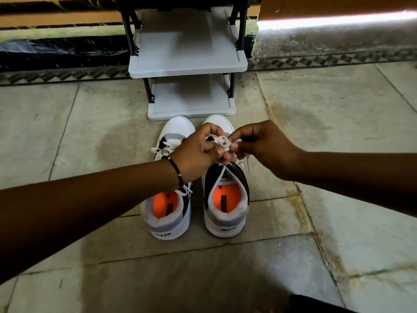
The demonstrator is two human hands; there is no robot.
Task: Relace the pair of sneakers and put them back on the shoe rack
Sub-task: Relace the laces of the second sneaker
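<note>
Two sneakers sit side by side on the floor (338, 123), toes just in front of the rack (187, 62). L hand (198, 154) & R hand (264, 147) meet over the right shoe (225, 199), both pinching its white lace (222, 141), w/ a small loop between the fingertips. Left shoe (168, 213) lies partly under the L forearm, laces loose.

Looks like a home, entryway or hallway by a wall. Cues: stone-slab floor (338, 132), worn and stained, with a patterned dark border strip (327, 59) along the wall base. Small grey plastic shoe rack (187, 62), two tiers visible on a dark frame, stands against the wall. Pair of sneakers (225, 199) sits on the floor just in front of it. Dim indoor light, bright strip (338, 20) upper right.
</note>
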